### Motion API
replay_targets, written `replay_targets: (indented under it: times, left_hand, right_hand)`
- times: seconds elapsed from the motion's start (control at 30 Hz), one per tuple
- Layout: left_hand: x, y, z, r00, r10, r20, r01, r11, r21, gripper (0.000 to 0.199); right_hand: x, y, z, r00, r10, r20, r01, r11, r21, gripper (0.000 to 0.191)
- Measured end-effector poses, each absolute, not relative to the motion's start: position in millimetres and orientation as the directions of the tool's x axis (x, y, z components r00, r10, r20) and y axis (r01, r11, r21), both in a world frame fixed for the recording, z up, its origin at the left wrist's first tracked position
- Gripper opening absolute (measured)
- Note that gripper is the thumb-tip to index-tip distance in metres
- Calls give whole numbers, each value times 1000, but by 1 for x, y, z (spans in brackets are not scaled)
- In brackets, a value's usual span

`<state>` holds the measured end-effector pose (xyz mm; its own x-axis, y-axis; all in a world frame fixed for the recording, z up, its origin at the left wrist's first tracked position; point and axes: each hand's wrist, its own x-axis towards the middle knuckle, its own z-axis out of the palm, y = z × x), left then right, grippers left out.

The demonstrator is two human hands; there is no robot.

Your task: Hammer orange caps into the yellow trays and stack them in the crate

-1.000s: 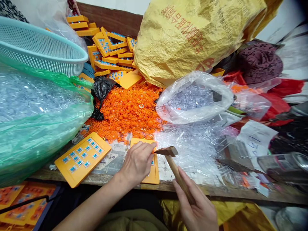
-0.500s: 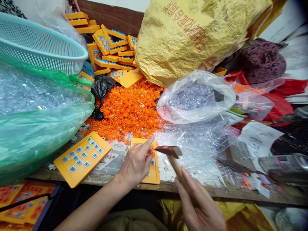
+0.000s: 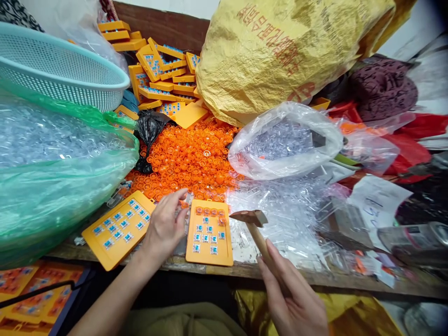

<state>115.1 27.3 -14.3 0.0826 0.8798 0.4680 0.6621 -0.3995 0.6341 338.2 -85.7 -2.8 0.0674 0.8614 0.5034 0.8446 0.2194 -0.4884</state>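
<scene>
My right hand (image 3: 292, 291) is wrapped round the wooden handle of a small hammer (image 3: 250, 217). Its metal head hangs just beside the right edge of a yellow plate (image 3: 191, 254). Blue-and-clear square switches sit in that plate, and several orange caps (image 3: 206, 212) cover switches along its top and right side. My left hand (image 3: 164, 228) is left of this plate, thumb and forefinger apart, fingertips at the near edge of a heap of orange ring-like caps (image 3: 189, 158). Partly behind the left wrist lies a second yellow plate (image 3: 101, 249) with uncapped switches.
Clear plastic pieces (image 3: 276, 214) are strewn on the right. Behind them an open white bag (image 3: 241, 163) holds more. A green bag (image 3: 70, 186) and light-blue basket (image 3: 115, 86) crowd the left. Stacked yellow plates (image 3: 168, 86) and a big yellow sack (image 3: 280, 56) stand behind.
My left hand has moved left off the plate toward the orange heap, uncovering the plate's switches and caps. The hammer has stayed nearly in place in my right hand.
</scene>
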Motion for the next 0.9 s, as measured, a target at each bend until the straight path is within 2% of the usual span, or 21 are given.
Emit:
replay_targets:
  times: [0.17,0.33,0.43,0.6,0.73,0.83,0.9]
  left_hand:
    - [104,28,-26,98,921,377,713,-329,619,39]
    - [111,32,-31,136,960,246,769,-259,585,47]
    - [112,34,-29,185,956,228,796,-282,536,44]
    - [104,26,-19,227,922,315,781,-365,507,24]
    - [102,21,-10,269,944,191,799,-329,503,18]
    - [104,22,-7,312,945,100,851,-324,412,19]
    - [105,22,-8,323,942,95,865,-335,374,20]
  right_hand:
    - [337,-87,-7,26,926,377,864,169,-474,45]
    - [339,-89,-12,4,924,382,881,178,-439,42]
    - [339,-88,-9,43,915,401,882,154,-446,37]
    - [338,-86,0,119,882,456,864,134,-485,35]
    - [336,-86,0,89,882,463,851,174,-495,35]
    - [334,-86,-3,64,885,461,839,202,-505,35]
    - [334,-88,-4,68,887,456,834,200,-514,36]
